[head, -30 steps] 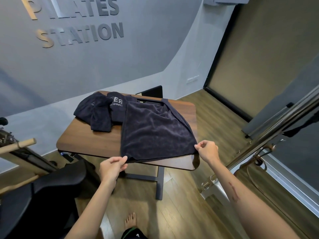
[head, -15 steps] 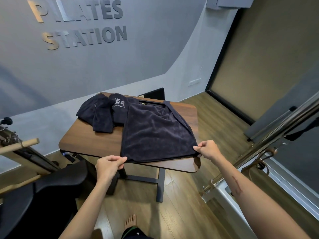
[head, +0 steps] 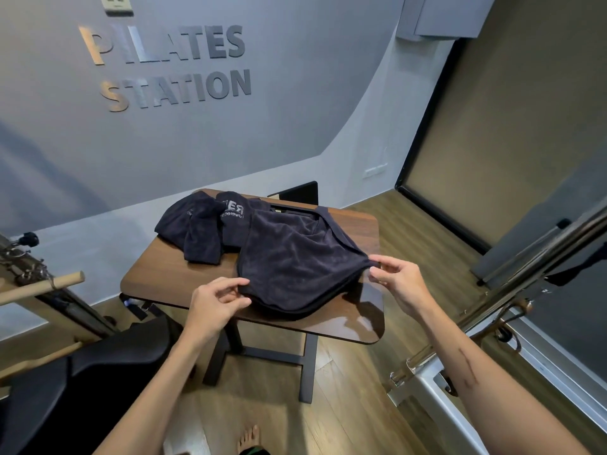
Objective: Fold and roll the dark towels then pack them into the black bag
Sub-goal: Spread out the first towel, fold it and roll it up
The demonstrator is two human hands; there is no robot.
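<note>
Soft dark towel (head: pixel 295 257), pinched at both near corners

Left hand (head: pixel 213 300) and right hand (head: pixel 399 280) each pinch a corner (limp, light terry); hold corners.

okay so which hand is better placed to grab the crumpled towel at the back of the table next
Left. The left hand is on the same side as the crumpled towel; the right hand would have to cross over the flat towel.

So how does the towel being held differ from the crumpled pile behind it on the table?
The held towel is spread fairly flat in layers at the near side of the table; the crumpled pile is bunched at the far left. The left hand and right hand pinch the held towel's near corners; nothing touches the crumpled pile. The pile shows pale lettering; the held towel shows none. Both are dark fabric.
</note>
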